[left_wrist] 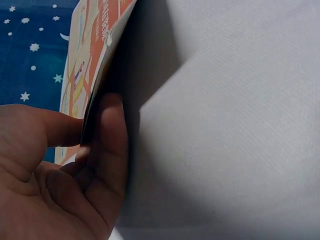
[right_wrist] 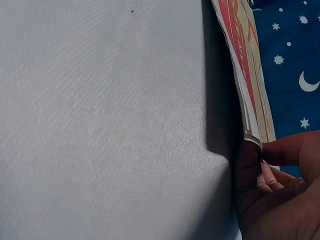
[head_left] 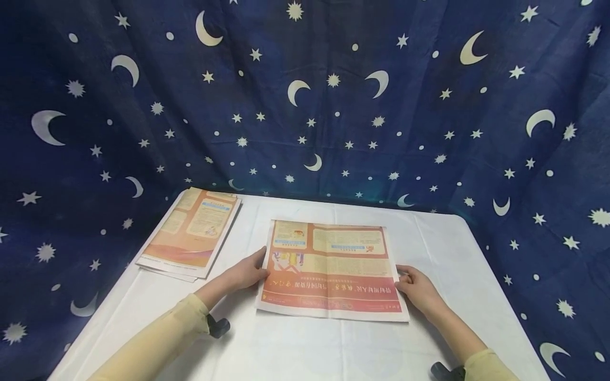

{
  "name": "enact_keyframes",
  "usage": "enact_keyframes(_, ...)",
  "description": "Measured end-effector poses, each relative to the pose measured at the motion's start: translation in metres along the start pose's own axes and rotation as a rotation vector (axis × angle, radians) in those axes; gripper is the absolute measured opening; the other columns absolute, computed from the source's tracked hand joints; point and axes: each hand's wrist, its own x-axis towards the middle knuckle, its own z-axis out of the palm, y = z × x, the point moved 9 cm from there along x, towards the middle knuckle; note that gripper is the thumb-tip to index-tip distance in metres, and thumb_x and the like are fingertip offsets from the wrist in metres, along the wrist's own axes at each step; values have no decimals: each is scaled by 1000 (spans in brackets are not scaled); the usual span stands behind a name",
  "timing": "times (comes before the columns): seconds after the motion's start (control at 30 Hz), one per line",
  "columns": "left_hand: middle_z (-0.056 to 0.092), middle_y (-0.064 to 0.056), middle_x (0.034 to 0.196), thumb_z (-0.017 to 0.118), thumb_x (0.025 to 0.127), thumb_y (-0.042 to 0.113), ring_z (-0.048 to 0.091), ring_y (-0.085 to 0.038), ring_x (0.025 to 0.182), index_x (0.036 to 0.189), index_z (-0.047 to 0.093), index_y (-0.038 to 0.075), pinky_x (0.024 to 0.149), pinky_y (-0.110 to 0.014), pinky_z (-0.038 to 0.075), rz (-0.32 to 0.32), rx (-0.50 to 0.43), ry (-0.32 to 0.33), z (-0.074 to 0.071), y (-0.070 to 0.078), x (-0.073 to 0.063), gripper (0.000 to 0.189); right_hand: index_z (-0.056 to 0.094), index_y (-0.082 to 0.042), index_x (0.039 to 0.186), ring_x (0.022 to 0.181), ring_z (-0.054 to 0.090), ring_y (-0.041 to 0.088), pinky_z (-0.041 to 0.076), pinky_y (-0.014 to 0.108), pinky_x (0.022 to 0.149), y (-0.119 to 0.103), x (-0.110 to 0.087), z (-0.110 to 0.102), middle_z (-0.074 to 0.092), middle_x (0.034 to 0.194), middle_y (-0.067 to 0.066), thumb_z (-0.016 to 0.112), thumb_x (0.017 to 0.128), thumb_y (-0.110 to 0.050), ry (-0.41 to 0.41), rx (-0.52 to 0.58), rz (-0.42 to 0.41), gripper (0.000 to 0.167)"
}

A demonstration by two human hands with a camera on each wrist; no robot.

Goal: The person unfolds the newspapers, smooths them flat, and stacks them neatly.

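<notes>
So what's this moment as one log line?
left hand: pinches folded newspaper at left edge; right hand: pinches its right edge; newspaper stack: left, on white tablecloth

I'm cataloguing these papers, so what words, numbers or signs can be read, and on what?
"管好用好人民": a tentative reading of blurred headline characters, upside down in the head view, on the held newspaper.
Rest of that headline and its smaller print: too blurred to read.
Stacked papers: printed lines, too small to read.
Dark blue backdrop: moons and stars, no words visible.
</notes>
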Motion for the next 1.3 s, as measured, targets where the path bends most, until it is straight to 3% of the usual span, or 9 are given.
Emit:
enact_keyframes(0.23, 30, -26, 162, 63, 98, 15, 61, -35, 117, 163, 18, 3, 94, -46, 53, 28, 49, 24, -1, 4, -3, 80, 39, 9, 149, 72, 53, 19, 42, 26, 57, 0, -2, 1, 58, 86, 8, 62, 97, -12, -7, -32, -10, 61)
enact_keyframes(0.33, 29, -25, 163, 63, 98, 16, 43, -40, 141, 163, 19, 3, 115, -51, 37, 48, 79, 39, -2, 7, -4, 79, 40, 8, 149, 70, 53, 19, 43, 25, 54, 0, -2, 2, 57, 87, 8, 61, 97, -11, -3, -44, -17, 59)
enact_keyframes(0.43, 34, -26, 160, 63, 98, 17, 33, -43, 147, 163, 20, 3, 119, -55, 28, 59, 99, 52, -4, 10, -6, 79, 41, 8, 149, 71, 54, 18, 44, 25, 54, 0, -4, 2, 57, 89, 9, 60, 98, -10, 1, -58, -27, 58)
enact_keyframes(0.57, 48, -30, 148, 64, 98, 19, 47, -45, 136, 162, 25, 4, 113, -56, 39, 51, 111, 79, -8, 11, -8, 77, 41, 9, 148, 74, 54, 18, 44, 25, 56, -2, -6, 2, 57, 91, 9, 60, 98, -10, 9, -67, -40, 57)
enact_keyframes(0.67, 60, -27, 129, 62, 95, 14, 64, -40, 110, 162, 26, 4, 93, -51, 54, 44, 60, 68, -10, 12, -9, 76, 41, 9, 148, 76, 55, 19, 45, 25, 57, -3, -6, 2, 59, 94, 10, 60, 99, -11, 16, -70, -46, 56)
enact_keyframes(0.83, 61, -19, 121, 57, 89, 2, 61, -27, 88, 162, 28, 6, 72, -37, 54, 99, 7, 52, -13, 15, -9, 79, 41, 6, 150, 87, 60, 23, 52, 30, 66, -3, -6, 2, 63, 110, 15, 51, 106, -19, 16, -68, -30, 51)
enact_keyframes(0.93, 54, -19, 138, 57, 89, -1, 59, -29, 112, 162, 32, 10, 91, -43, 54, 162, 66, 84, -18, 18, -9, 77, 42, 4, 151, 108, 61, 36, 56, 44, 82, -2, -6, 1, 60, 127, 23, 43, 110, -21, 11, -60, -17, 49)
enact_keyframes(1.07, 45, -22, 148, 63, 94, 5, 49, -40, 134, 162, 31, 13, 111, -55, 41, 264, 205, 136, -22, 24, -6, 76, 44, 3, 151, 137, 43, 48, 43, 61, 106, -2, -4, -3, 49, 144, 29, 41, 109, -16, 21, -95, -46, 45)
enact_keyframes(1.3, 34, -20, 161, 69, 99, 28, 36, -43, 145, 161, 36, 16, 116, -57, 33, 403, 478, 188, -27, 36, 7, 71, 50, -3, 149, 135, 45, 47, 44, 62, 106, -3, 5, -9, 48, 147, 26, 53, 105, -13, 44, -189, -148, 45)
